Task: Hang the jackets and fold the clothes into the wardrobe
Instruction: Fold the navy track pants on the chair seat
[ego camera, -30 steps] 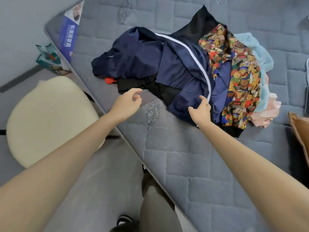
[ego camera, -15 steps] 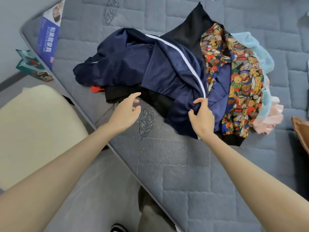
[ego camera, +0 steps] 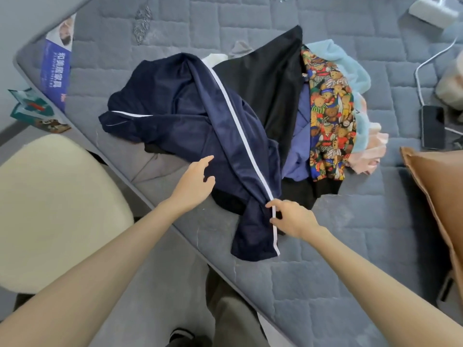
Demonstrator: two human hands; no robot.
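A heap of clothes lies on the grey quilted mattress [ego camera: 325, 246]. On top is a navy garment with a white side stripe [ego camera: 190, 116]. My right hand [ego camera: 290, 217] pinches its striped end, which trails toward the mattress's near edge. My left hand [ego camera: 194, 186] hovers open at the navy cloth's left side, fingers straight. Under and beside it lie a black garment [ego camera: 270, 73], a teddy-bear print shirt [ego camera: 330, 113], a light blue piece [ego camera: 350, 63] and a pink piece [ego camera: 370, 151].
A cream round chair seat [ego camera: 50, 209] stands left of the mattress. A brown cushion [ego camera: 438, 191] sits at the right edge, with a dark phone [ego camera: 433, 126] and white cable [ego camera: 423, 68] behind it. A blue label [ego camera: 56, 68] hangs at the mattress corner.
My right hand took hold of the navy garment's striped edge and pulled it toward me. The left hand moved right to the navy cloth. The view shifted.
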